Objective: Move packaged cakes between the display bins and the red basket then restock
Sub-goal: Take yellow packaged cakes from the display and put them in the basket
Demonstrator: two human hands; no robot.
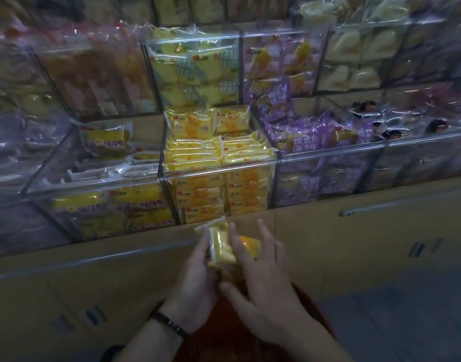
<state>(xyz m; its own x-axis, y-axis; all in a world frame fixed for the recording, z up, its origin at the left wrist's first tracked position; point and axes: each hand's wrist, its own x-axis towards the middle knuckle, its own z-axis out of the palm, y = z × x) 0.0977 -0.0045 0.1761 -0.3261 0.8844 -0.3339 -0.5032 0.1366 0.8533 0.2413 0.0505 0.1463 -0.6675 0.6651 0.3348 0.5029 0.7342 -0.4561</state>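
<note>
Curled round a small stack of yellow packaged cakes (221, 244) with the left fingers (202, 246), low in the centre of the frame; gripped firmly, left hand (198, 273) wrapped behind the packs, black bracelet (169, 325) at the wrist. Pressed from the other side by the right fingers (270, 244), nearly straight and splayed, thumb tucked at the stack's lower end; steadying rather than clasping, as far as the blur allows, with the right hand (263, 288) tilted over the packs. Held clear of any surface, just above the red basket (219, 325) showing between the wrists at the bottom centre.

Directly above, in the middle of the frame: the clear display bin (224, 167) of matching yellow packs, filled in tidy rows nearly to its front rim. To its right, a bin of purple packs (310, 142); to its left, a looser bin of yellow and clear wrappers (106, 142).

Probably the restocking step: squared up over the basket and pointed towards the matching bin, though lowering into the basket cannot be ruled out.

Next, if restocking: lift over the clear front wall and slot in on edge among the rows. Little spare room there, and slippery film, so best kept pressed between both hands until seated.
</note>
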